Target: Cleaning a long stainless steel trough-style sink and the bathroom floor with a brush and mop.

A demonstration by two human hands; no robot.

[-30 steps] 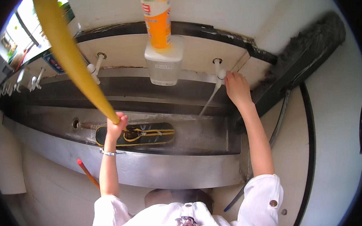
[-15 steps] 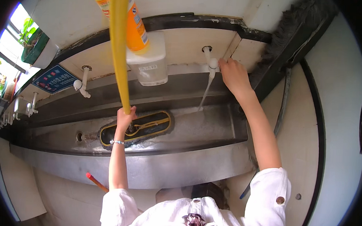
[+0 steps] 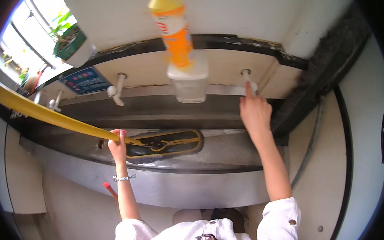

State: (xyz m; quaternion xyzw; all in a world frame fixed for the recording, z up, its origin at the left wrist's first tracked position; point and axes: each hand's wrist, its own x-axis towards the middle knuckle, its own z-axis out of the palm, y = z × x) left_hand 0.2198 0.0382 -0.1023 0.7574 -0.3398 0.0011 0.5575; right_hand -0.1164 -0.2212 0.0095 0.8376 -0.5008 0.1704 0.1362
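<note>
One mop [image 3: 175,150], already in the trough [image 3: 197,187], not yet out; left hand [image 3: 118,148], fingers gripping handle [image 3: 49,116]; right hand [image 3: 256,114] at tap [image 3: 254,88], fingers' hold unclear.

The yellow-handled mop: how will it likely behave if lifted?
The long yellow handle may swing and feel unwieldy, since the left hand grips it close to the mop head. The dark fringe looks soft and will probably flop.

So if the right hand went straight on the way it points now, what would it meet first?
Probably the white tap; the right hand overlaps it in this view, so I cannot tell whether they touch or a gap remains.
</note>
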